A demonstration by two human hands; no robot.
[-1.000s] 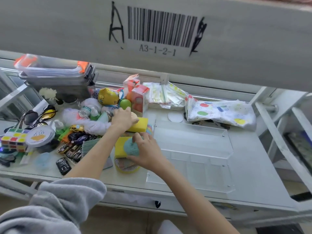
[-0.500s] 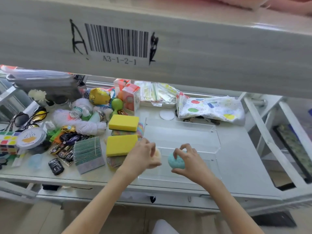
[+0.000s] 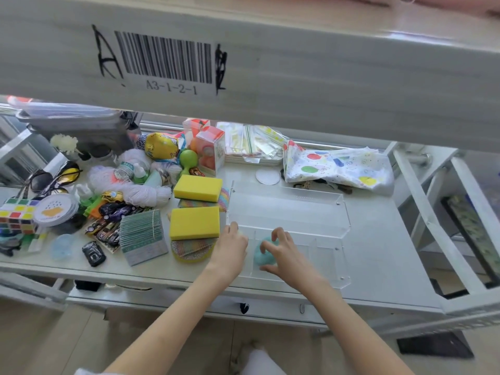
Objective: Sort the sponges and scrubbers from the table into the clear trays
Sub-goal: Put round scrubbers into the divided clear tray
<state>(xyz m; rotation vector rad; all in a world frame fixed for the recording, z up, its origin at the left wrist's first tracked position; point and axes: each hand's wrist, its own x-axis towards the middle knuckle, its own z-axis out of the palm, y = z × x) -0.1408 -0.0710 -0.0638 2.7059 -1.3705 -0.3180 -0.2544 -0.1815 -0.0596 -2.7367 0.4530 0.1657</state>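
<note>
A clear tray (image 3: 344,212) with several compartments stands on the white table (image 3: 378,253). A round teal sponge (image 3: 260,257) lies in one of its front compartments. My right hand (image 3: 284,253) hovers over it with fingers spread. My left hand (image 3: 231,247) is curled palm-down over the tray's front left corner; a sliver of a pale sponge (image 3: 240,233) shows by its thumb. Left of the tray lie two yellow sponges (image 3: 197,188) (image 3: 194,222), each on a striped rainbow scrubber cloth (image 3: 203,204), and a round glittery scrubber (image 3: 192,251).
Clutter fills the table's left half: a green-grey card stack (image 3: 143,236), toy cars (image 3: 104,228), white yarn (image 3: 140,194), a puzzle cube (image 3: 16,215), sunglasses (image 3: 48,177). A spotted cloth (image 3: 338,166) lies behind the tray. A shelf beam with a barcode (image 3: 165,60) hangs overhead.
Both hands moved from the sponge pile to the tray. The right hand lowered the teal sponge into a front compartment and spread its fingers; the left hand carried a pale sponge to the tray's left corner.
</note>
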